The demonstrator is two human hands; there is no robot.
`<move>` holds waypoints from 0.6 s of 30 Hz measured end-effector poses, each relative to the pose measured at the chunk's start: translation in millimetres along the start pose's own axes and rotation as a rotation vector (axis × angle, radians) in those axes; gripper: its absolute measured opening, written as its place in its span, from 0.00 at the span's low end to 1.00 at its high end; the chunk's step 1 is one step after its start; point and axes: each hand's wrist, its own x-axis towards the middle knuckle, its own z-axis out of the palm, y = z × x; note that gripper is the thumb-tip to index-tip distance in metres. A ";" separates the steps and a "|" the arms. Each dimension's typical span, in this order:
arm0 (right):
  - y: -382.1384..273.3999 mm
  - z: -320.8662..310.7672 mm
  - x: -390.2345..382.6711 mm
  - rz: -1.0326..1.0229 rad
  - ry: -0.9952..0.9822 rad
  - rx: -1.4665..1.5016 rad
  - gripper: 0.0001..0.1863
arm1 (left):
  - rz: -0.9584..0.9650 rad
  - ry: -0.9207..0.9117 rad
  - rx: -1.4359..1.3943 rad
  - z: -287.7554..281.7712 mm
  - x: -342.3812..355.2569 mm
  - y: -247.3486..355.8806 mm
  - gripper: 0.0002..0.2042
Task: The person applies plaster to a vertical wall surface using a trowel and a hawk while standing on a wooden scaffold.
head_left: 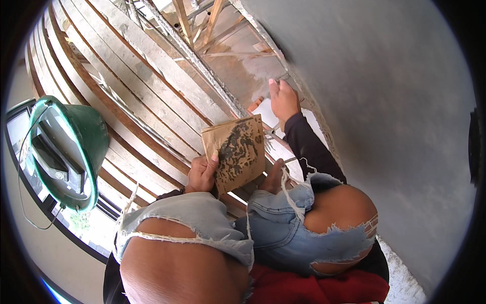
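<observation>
Brown sheets (240,154) hide fingers of my left hand (201,172); below it, my thigh (174,256) covers most of that forearm (171,194). Whether my curled right hand (286,101) holds anything, I cannot tell.

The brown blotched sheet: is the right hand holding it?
No, the left hand grips the brown blotched sheet, while the right hand is apart from it.

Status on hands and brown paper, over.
Left hand gripping brown paper, dark-blotched. Right hand raised, curled, any grip unclear. Green bucket off left, apart from both hands.
</observation>
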 end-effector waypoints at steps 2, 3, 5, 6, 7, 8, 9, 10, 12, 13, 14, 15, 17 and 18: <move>-6.9 -5.2 9.1 0.139 -0.142 0.068 0.22 | 0.017 -0.022 -0.016 -3.0 1.0 -1.4 0.23; -9.9 -8.1 11.4 0.208 -0.212 0.102 0.22 | 0.036 -0.008 -0.041 -1.7 -0.3 -1.7 0.23; -7.2 -11.7 -1.4 0.076 -0.101 -0.002 0.22 | 0.077 0.027 -0.093 3.9 -1.5 2.9 0.23; -6.6 -15.6 -9.0 0.069 -0.092 0.022 0.22 | 0.077 0.029 -0.116 5.3 -1.1 3.0 0.23; -4.8 -17.2 -16.9 0.063 -0.088 0.048 0.22 | 0.075 0.034 -0.138 6.1 -1.2 0.4 0.23; -2.1 -18.6 -23.3 0.060 -0.079 0.065 0.22 | 0.072 0.040 -0.159 6.3 -1.3 -1.9 0.23; -1.0 -19.8 -28.5 0.061 -0.056 0.071 0.22 | 0.066 0.033 -0.151 5.1 -1.6 -4.5 0.22; -0.4 -20.6 -32.6 0.062 -0.035 0.077 0.21 | 0.059 0.026 -0.142 3.2 -1.6 -6.9 0.22; 5.6 -28.1 -33.0 0.075 -0.011 0.055 0.21 | 0.052 -0.002 -0.153 3.0 2.6 -12.2 0.22; 6.1 -27.9 -32.5 0.078 -0.014 0.044 0.21 | 0.045 -0.004 -0.163 2.4 2.4 -12.8 0.22; 5.9 -27.5 -31.8 0.081 -0.017 0.033 0.21 | 0.037 -0.007 -0.173 1.7 1.8 -13.3 0.22; 5.6 -26.7 -31.3 0.084 -0.020 0.022 0.21 | 0.040 -0.003 -0.177 1.1 0.6 -13.9 0.22; 2.1 -19.7 -31.2 0.056 0.017 0.011 0.23 | 0.043 0.006 -0.182 0.6 -1.3 -13.5 0.22; 0.1 -15.0 -31.1 0.043 0.034 0.008 0.25 | 0.049 0.015 -0.159 0.0 -1.9 -12.9 0.22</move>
